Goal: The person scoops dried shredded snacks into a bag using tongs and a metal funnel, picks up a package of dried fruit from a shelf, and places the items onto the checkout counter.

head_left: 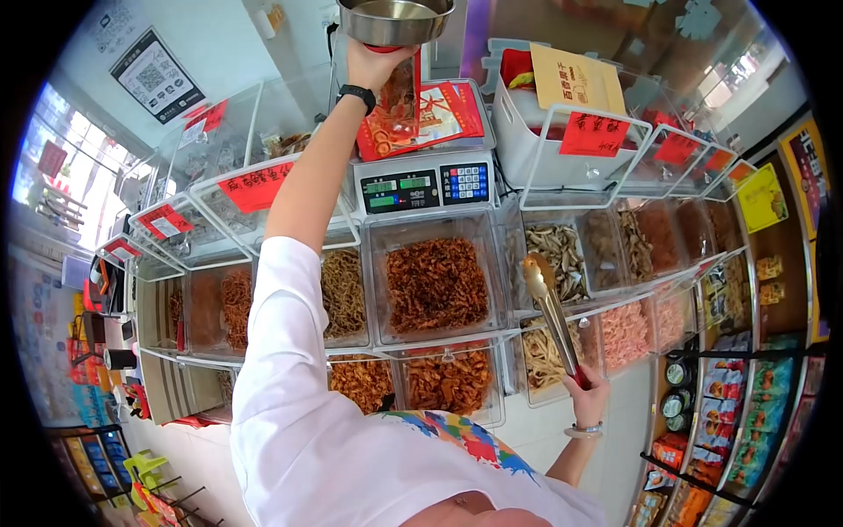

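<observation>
My left hand [378, 66] is raised at the top, closed around the underside of a round metal pan [397, 25] and a red package [406, 97] that hangs below it. Under that hand stands a digital scale [425, 186] with red and white bags [452, 114] on its top. On the right, my right hand [588, 395] grips the red handle of metal tongs [553, 312], which point up and left over bins of dried food. Nothing shows between the tongs' tips. A bin of reddish-brown food [437, 285] sits in front of the scale.
Clear bins of pale strips [546, 353], pink pieces [625, 334] and brown strands [342, 294] line the counter. White racks with red labels [594, 133] rise behind. A white tub [536, 110] stands beside the scale. Packaged goods fill shelves [720, 395] at right.
</observation>
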`<state>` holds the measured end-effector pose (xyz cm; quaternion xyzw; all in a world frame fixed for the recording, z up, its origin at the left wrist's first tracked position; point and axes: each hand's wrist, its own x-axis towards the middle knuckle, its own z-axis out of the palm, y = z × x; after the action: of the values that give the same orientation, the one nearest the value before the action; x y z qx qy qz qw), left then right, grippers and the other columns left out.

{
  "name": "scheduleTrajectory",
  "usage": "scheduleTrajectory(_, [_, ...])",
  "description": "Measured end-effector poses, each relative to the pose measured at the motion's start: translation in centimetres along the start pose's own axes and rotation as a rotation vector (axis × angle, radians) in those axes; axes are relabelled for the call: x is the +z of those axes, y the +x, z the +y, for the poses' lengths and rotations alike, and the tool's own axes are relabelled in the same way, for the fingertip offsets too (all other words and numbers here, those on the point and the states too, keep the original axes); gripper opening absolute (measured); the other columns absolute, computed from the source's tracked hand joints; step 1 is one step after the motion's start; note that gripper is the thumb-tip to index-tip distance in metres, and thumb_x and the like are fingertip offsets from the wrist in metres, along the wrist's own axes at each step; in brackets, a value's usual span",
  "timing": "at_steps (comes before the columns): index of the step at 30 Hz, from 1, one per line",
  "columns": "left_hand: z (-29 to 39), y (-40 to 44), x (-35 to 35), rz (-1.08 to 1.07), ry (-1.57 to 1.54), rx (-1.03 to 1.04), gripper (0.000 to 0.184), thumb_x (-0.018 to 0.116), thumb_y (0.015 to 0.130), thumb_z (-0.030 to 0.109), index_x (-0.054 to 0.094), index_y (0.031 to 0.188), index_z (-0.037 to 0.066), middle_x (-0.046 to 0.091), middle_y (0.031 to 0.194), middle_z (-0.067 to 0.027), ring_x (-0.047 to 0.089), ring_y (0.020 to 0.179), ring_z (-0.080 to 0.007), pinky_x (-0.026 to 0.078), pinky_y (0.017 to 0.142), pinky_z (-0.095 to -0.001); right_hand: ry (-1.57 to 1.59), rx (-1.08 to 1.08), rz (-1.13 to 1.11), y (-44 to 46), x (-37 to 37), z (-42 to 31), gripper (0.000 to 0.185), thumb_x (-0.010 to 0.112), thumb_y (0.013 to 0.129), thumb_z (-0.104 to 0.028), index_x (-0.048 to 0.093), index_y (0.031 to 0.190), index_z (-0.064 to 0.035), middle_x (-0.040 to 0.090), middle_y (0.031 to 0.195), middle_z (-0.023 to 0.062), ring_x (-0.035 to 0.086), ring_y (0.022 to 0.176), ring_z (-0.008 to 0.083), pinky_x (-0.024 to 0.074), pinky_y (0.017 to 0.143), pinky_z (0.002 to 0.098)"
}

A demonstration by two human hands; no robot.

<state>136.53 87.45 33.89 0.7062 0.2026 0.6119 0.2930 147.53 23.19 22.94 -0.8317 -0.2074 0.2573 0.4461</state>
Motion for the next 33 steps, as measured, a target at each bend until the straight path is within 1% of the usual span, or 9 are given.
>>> scheduleTrajectory(8, [-1.5, -0.2, -0.9, -0.048, -0.011, -0.021, 0.067, 0.088, 0.062, 0.022, 0.055, 0.115, -0.003, 0.065, 0.108, -0.0121, 0.063, 0.099, -0.0207, 0.051, 0.085, -0.0321, 0.091, 0.021, -0.025, 1.9, 1.1, -1.8, 0.028, 0.075, 0.073, -0.001, 0.068, 0.099, 0.0039, 0.057, 0.074, -0.0042, 0.046, 0.062, 0.0037, 0.0371, 0.054, 0.0191])
scheduleTrajectory(11, [-0.6, -0.4, -1.3, -0.132, -0.008, -0.110, 0.069, 0.088, 0.063, 0.023, 0.053, 0.117, -0.003, 0.064, 0.111, -0.0125, 0.062, 0.101, -0.0207, 0.051, 0.086, -0.0320, 0.067, -0.009, -0.041, 2.5, 1.8, -1.6, 0.028, 0.075, 0.073, -0.001, 0.068, 0.099, 0.0040, 0.058, 0.075, -0.0039, 0.048, 0.064, 0.0040, 0.0383, 0.056, 0.0189])
scheduleTrajectory(16, [-2.1, -0.4, -2.0, -0.114, -0.064, -0.049, 0.085, 0.088, 0.065, 0.022, 0.038, 0.128, -0.003, 0.055, 0.124, -0.0167, 0.058, 0.112, -0.0242, 0.050, 0.094, -0.0353, 0.012, -0.033, -0.067, 2.8, 2.8, -1.9, 0.028, 0.075, 0.073, -0.001, 0.068, 0.099, 0.0043, 0.060, 0.075, -0.0028, 0.048, 0.065, 0.0042, 0.0396, 0.058, 0.0189])
scheduleTrajectory(19, [-2.6, -0.2, -2.2, -0.125, -0.052, -0.031, 0.087, 0.088, 0.065, 0.021, 0.034, 0.129, -0.003, 0.052, 0.127, -0.0179, 0.057, 0.114, -0.0251, 0.050, 0.096, -0.0364, 0.008, -0.037, -0.072, 2.8, 3.1, -1.9, 0.028, 0.075, 0.072, -0.001, 0.068, 0.099, 0.0049, 0.060, 0.076, -0.0025, 0.048, 0.066, 0.0041, 0.0399, 0.058, 0.0189])
scheduleTrajectory(23, [-2.7, -0.4, -2.2, -0.121, -0.006, -0.038, 0.087, 0.088, 0.066, 0.022, 0.033, 0.129, -0.004, 0.051, 0.129, -0.0184, 0.056, 0.114, -0.0248, 0.049, 0.096, -0.0363, 0.034, -0.028, -0.063, 2.5, 3.4, -2.0, 0.027, 0.076, 0.072, -0.003, 0.068, 0.096, 0.0050, 0.061, 0.074, -0.0018, 0.049, 0.065, 0.0050, 0.0411, 0.059, 0.0204])
scheduleTrajectory(25, [-2.0, -0.7, -2.1, -0.074, 0.014, -0.035, 0.087, 0.089, 0.064, 0.024, 0.036, 0.127, -0.003, 0.054, 0.125, -0.0180, 0.058, 0.111, -0.0249, 0.050, 0.094, -0.0363, 0.047, -0.021, -0.053, 2.5, 3.5, -1.7, 0.025, 0.077, 0.071, -0.004, 0.068, 0.093, 0.0046, 0.062, 0.073, -0.0011, 0.050, 0.065, 0.0059, 0.0420, 0.059, 0.0217])
scheduleTrajectory(29, [-2.2, -0.6, -1.9, -0.118, 0.037, -0.026, 0.088, 0.090, 0.062, 0.026, 0.038, 0.126, -0.003, 0.057, 0.120, -0.0175, 0.060, 0.107, -0.0251, 0.052, 0.091, -0.0356, 0.098, 0.026, -0.067, 2.4, 3.7, -1.6, 0.022, 0.077, 0.072, -0.004, 0.067, 0.090, 0.0042, 0.060, 0.071, -0.0020, 0.049, 0.063, 0.0052, 0.0408, 0.057, 0.0207])
scheduleTrajectory(31, [-2.6, -0.8, -1.4, -0.052, 0.067, 0.034, 0.084, 0.090, 0.061, 0.027, 0.043, 0.123, -0.003, 0.060, 0.116, -0.0166, 0.062, 0.105, -0.0244, 0.053, 0.088, -0.0347, 0.115, 0.031, -0.079, 2.3, 3.9, -1.7, 0.021, 0.077, 0.072, -0.004, 0.067, 0.090, 0.0040, 0.060, 0.071, -0.0023, 0.048, 0.062, 0.0049, 0.0404, 0.057, 0.0204])
scheduleTrajectory(33, [-2.9, -0.7, -1.1, -0.035, 0.096, 0.012, 0.082, 0.090, 0.060, 0.027, 0.045, 0.121, -0.003, 0.061, 0.115, -0.0162, 0.062, 0.104, -0.0241, 0.053, 0.087, -0.0343, 0.118, 0.027, -0.079, 2.3, 4.0, -1.7, 0.022, 0.077, 0.073, -0.004, 0.067, 0.090, 0.0040, 0.060, 0.072, -0.0025, 0.048, 0.062, 0.0044, 0.0398, 0.056, 0.0202])
